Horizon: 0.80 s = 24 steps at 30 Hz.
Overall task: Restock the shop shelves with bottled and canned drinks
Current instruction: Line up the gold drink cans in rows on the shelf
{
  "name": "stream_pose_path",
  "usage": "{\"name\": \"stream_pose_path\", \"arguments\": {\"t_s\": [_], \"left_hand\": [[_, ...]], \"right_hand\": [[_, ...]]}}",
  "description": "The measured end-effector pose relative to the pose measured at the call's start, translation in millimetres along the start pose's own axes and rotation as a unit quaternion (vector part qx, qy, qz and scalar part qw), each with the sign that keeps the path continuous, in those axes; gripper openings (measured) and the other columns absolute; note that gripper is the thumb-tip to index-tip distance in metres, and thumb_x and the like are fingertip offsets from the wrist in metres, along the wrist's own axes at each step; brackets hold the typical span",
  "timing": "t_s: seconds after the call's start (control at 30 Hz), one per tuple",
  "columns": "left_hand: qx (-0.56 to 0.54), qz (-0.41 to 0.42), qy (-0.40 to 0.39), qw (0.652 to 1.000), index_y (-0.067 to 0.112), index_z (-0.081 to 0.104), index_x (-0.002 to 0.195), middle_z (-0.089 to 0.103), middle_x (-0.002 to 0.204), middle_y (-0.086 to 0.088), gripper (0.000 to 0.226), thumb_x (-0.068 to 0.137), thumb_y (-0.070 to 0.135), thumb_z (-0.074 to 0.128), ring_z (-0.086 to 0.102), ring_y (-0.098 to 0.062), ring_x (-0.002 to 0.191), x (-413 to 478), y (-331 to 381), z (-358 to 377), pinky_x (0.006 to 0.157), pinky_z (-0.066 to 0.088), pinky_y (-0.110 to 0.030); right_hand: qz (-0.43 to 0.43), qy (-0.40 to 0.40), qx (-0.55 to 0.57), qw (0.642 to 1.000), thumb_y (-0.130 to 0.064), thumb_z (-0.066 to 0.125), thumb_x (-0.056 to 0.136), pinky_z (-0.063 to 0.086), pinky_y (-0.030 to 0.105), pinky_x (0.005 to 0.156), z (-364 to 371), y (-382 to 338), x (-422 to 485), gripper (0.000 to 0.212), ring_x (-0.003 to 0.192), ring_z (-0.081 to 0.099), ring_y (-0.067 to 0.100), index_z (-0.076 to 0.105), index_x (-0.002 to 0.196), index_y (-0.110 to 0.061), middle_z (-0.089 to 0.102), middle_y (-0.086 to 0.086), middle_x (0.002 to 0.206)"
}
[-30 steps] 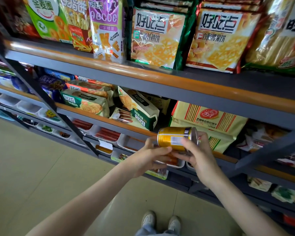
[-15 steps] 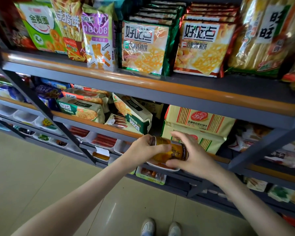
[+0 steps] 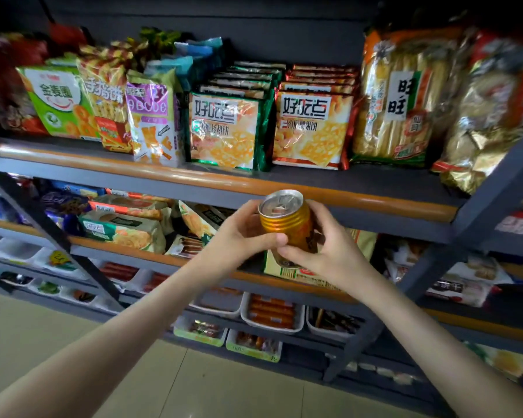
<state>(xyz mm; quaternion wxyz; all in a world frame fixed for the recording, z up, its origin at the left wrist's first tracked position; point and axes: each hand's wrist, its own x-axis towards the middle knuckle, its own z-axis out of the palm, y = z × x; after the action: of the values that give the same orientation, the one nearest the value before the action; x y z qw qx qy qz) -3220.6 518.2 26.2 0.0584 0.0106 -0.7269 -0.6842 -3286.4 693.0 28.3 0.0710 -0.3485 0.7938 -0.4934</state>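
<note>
A gold drink can [image 3: 287,220] with a silver pull-tab top is held nearly upright in front of the shelves, its top tilted towards me. My left hand [image 3: 242,236] grips it from the left, thumb across its lower side. My right hand [image 3: 326,251] holds it from the right and below, fingers curled round its base. The can hangs level with the front rail of the upper shelf [image 3: 375,203], touching no shelf. Its lower part is hidden by my fingers.
Biscuit and snack bags [image 3: 224,131] fill the upper shelf. The middle shelf [image 3: 151,257] holds biscuit packs and boxes. White trays of sausages [image 3: 272,315] line the lower shelves. Dark diagonal braces [image 3: 453,267] cross the front. Beige floor tiles [image 3: 27,342] lie below left.
The can has been turned from lying sideways to nearly upright and lifted from the middle shelf's level to the upper shelf's rail. Both hands rose with it. My view tilted upward.
</note>
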Motion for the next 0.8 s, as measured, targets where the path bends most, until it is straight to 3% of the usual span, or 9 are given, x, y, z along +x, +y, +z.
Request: {"name": "stream_pose_path", "arguments": {"t_s": [0.13,0.27,0.4,0.5,0.63,0.7,0.8], "left_hand": [[0.121,0.108,0.043,0.986,0.020,0.062,0.116,0.073,0.105,0.004,0.064,0.060,0.045,0.080,0.066,-0.010,0.103,24.1,56.3,-0.9,0.095,0.051,-0.034],[0.225,0.194,0.099,0.950,0.024,0.062,0.116,0.072,0.103,0.008,0.072,0.057,0.063,0.075,0.066,-0.006,0.101,45.1,111.2,0.3,0.092,0.053,-0.038],[0.239,0.345,0.124,0.899,0.037,0.062,0.101,0.070,0.088,0.010,0.031,0.082,0.059,0.052,0.066,-0.002,0.084,59.2,174.7,-1.5,0.077,0.055,-0.035],[0.272,0.462,0.156,0.829,0.023,0.066,0.095,0.064,0.075,0.006,0.037,0.095,0.046,0.036,0.060,-0.005,0.071,72.0,211.7,-8.7,0.063,0.047,-0.029],[0.321,0.522,0.185,0.768,0.017,0.065,0.090,0.063,0.073,0.010,0.035,0.097,0.037,0.038,0.058,-0.005,0.067,88.2,231.6,-16.4,0.057,0.041,-0.018],[0.352,0.543,0.213,0.732,0.017,0.064,0.093,0.064,0.079,0.009,0.028,0.096,0.034,0.042,0.057,-0.004,0.070,95.4,242.8,-20.8,0.058,0.043,-0.018],[0.441,0.561,0.228,0.663,0.013,0.063,0.106,0.063,0.097,0.001,0.030,0.092,0.033,0.046,0.057,-0.014,0.088,111.9,267.7,-28.0,0.074,0.044,-0.024]], "right_hand": [[-0.071,0.053,-0.053,0.995,-0.040,0.078,0.075,0.040,0.035,0.108,-31.9,-38.9,22.6,0.083,0.128,0.044,0.005,0.031,0.142,-0.031,0.045,-0.010,0.141],[-0.153,0.107,-0.088,0.978,-0.036,0.077,0.076,0.042,0.034,0.107,-67.7,-91.2,37.3,0.085,0.130,0.042,0.002,0.025,0.144,-0.042,0.035,-0.028,0.140],[-0.203,0.174,-0.105,0.958,-0.045,0.075,0.073,0.048,0.034,0.100,-100.6,-138.1,48.9,0.070,0.122,0.045,-0.006,0.042,0.134,-0.047,0.046,-0.027,0.133],[-0.201,0.161,-0.078,0.963,-0.054,0.074,0.067,0.051,0.033,0.095,-112.2,-161.8,51.5,0.064,0.116,0.049,-0.009,0.047,0.124,-0.055,0.051,-0.033,0.124],[-0.185,0.151,-0.029,0.971,-0.046,0.078,0.063,0.055,0.026,0.085,-122.8,-176.5,53.3,0.057,0.105,0.060,-0.005,0.055,0.115,-0.052,0.062,-0.027,0.113],[-0.180,0.171,-0.009,0.969,-0.043,0.079,0.060,0.053,0.023,0.081,-133.6,-185.1,56.1,0.056,0.102,0.062,-0.003,0.058,0.112,-0.048,0.065,-0.023,0.109],[-0.174,0.199,0.046,0.963,-0.040,0.080,0.052,0.054,0.023,0.079,-154.5,-202.9,63.7,0.056,0.097,0.065,0.001,0.061,0.104,-0.046,0.069,-0.019,0.104]]}}
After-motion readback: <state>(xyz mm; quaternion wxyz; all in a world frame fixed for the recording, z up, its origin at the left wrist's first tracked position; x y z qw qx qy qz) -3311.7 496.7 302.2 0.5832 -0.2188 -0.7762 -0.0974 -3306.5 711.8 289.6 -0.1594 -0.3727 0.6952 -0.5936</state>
